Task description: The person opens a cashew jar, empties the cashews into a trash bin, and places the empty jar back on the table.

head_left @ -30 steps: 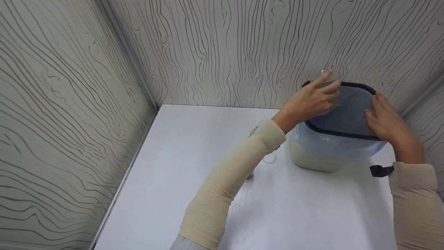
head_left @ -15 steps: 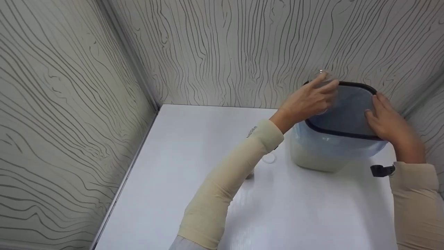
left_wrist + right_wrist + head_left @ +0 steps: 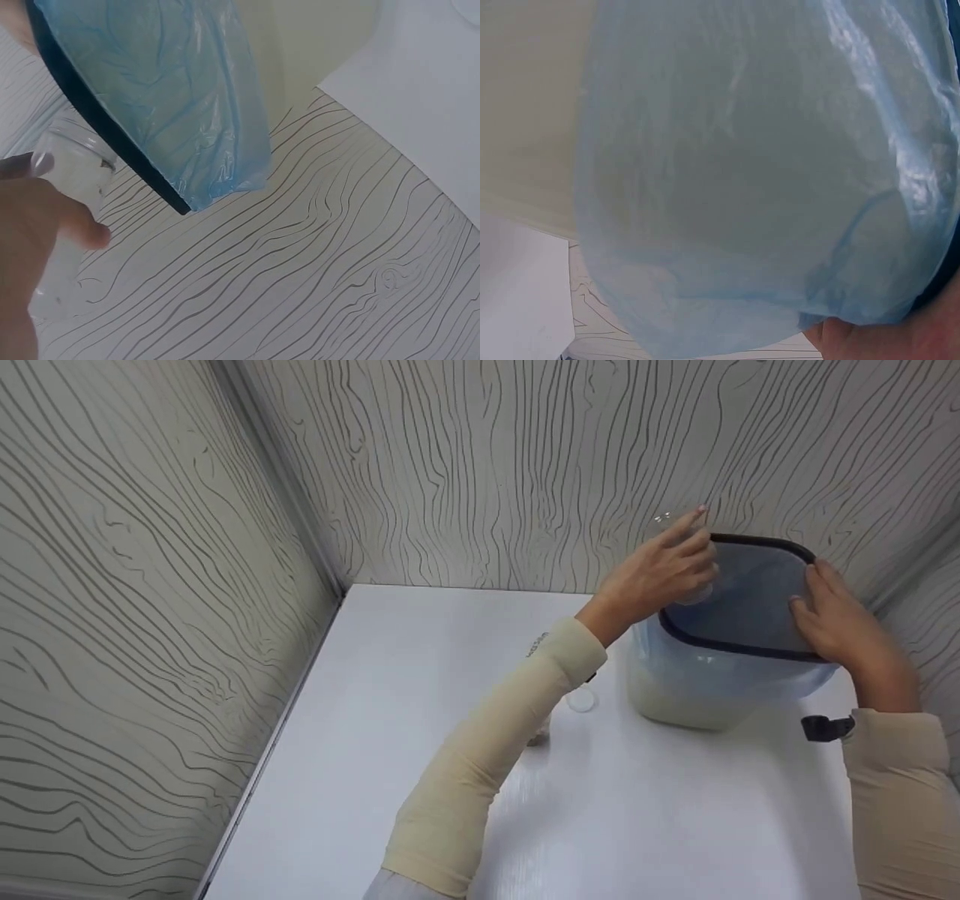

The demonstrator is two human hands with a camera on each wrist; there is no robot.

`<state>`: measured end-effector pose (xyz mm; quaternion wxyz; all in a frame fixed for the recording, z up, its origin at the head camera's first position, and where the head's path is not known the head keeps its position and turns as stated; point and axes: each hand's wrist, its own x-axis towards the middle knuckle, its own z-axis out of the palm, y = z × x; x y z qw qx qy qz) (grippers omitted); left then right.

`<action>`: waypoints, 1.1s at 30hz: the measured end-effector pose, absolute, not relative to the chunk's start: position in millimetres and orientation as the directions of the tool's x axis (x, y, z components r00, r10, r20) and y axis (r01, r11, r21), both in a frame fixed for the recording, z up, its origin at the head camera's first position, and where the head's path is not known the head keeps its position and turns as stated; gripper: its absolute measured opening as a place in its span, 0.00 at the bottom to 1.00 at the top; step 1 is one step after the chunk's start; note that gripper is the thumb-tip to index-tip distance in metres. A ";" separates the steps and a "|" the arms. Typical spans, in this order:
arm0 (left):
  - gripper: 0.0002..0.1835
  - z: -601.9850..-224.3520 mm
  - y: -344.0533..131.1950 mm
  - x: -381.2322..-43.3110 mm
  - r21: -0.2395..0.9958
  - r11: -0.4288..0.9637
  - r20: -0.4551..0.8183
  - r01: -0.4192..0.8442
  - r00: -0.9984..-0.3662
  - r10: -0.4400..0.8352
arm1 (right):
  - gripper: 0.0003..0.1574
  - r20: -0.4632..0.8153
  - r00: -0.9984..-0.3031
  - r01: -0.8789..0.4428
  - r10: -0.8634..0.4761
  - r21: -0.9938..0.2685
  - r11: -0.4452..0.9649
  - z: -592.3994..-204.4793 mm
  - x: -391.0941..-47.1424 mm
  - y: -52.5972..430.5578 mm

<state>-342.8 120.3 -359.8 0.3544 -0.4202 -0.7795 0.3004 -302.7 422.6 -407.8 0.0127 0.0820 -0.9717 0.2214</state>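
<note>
My left hand (image 3: pixel 660 570) grips a clear jar (image 3: pixel 79 169) at the left rim of a trash bin. The jar is tilted, its threaded mouth toward the bin's opening in the left wrist view; its contents cannot be made out. The pale bin (image 3: pixel 679 709) has a dark rim (image 3: pixel 739 647) and a blue plastic liner (image 3: pixel 750 671) folded over its outside. At the bin's right side, my right hand (image 3: pixel 844 619) holds the rim, thumb inside. In the right wrist view the liner (image 3: pixel 727 187) hides most of the scene.
A white ring-like lid (image 3: pixel 580 700) lies on the white table (image 3: pixel 390 682) left of the bin. Beside the left sleeve, a small brownish object (image 3: pixel 538 735) is partly hidden. Wood-patterned walls (image 3: pixel 480 472) stand behind and at both sides.
My left hand has shifted slightly left with the jar, uncovering more of the rim. The right hand and the bin stay where they were.
</note>
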 end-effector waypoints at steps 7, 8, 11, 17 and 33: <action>0.27 -364.5 112.0 -342.4 -0.758 0.495 0.319 0.424 -0.422 0.849 | 0.44 0.061 -0.987 -0.160 -0.148 -0.423 0.892 -407.2 -303.7 422.1; 0.27 -365.3 110.8 -342.4 -0.756 0.501 0.326 0.421 -0.422 0.846 | 0.44 0.062 -0.987 -0.161 -0.148 -0.423 0.892 -406.9 -303.8 422.0; 0.27 -367.0 108.6 -343.2 -0.748 0.521 0.351 0.411 -0.421 0.836 | 0.44 0.064 -0.987 -0.162 -0.149 -0.425 0.891 -406.4 -304.2 421.9; 0.28 -365.9 105.8 -344.1 -0.722 0.539 0.347 0.433 -0.447 0.824 | 0.44 0.062 -0.986 -0.164 -0.152 -0.423 0.891 -406.5 -303.9 422.5; 0.31 -367.9 91.5 -344.9 -0.695 0.585 0.371 0.418 -0.488 0.790 | 0.44 0.056 -0.989 -0.150 -0.139 -0.425 0.893 -407.8 -303.4 422.3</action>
